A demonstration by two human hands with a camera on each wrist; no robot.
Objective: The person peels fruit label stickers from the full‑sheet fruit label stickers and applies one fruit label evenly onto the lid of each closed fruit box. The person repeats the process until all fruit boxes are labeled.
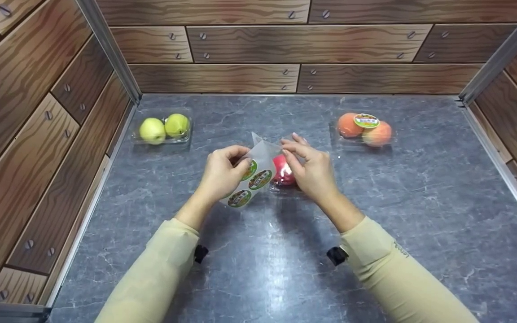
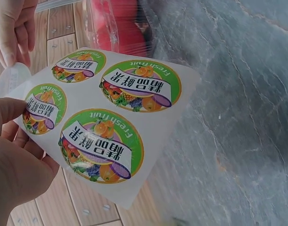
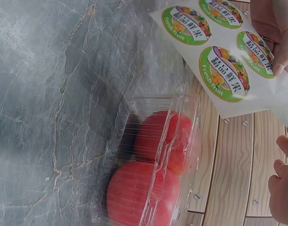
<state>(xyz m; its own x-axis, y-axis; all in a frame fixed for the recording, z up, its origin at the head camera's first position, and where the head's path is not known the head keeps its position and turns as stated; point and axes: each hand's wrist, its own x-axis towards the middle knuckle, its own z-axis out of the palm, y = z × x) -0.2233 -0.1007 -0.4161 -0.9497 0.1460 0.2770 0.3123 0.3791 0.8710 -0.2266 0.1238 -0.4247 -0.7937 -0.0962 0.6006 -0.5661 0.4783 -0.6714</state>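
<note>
My left hand point(image 1: 223, 174) pinches a white sheet of oval fruit stickers point(image 2: 151, 122) between thumb and fingers. The green-edged labels read "Fresh fruit", and several show in both wrist views. At the sheet's far end, my right hand point(image 1: 316, 174) pinches the edge of a pale, rounded sticker point(image 2: 12, 80), seen from its back in the left wrist view. Below the hands stands a clear plastic box point(image 3: 155, 96) with red apples point(image 3: 143, 193) inside; the right hand partly hides it in the head view.
At the back left, a clear box holds two yellow-green fruits point(image 1: 152, 130). Another at the back right holds two orange-red fruits point(image 1: 377, 133) and bears an oval label point(image 1: 366, 120). Wood-patterned walls point(image 1: 240, 78) enclose the grey marbled table point(image 1: 420, 202) at the back and sides.
</note>
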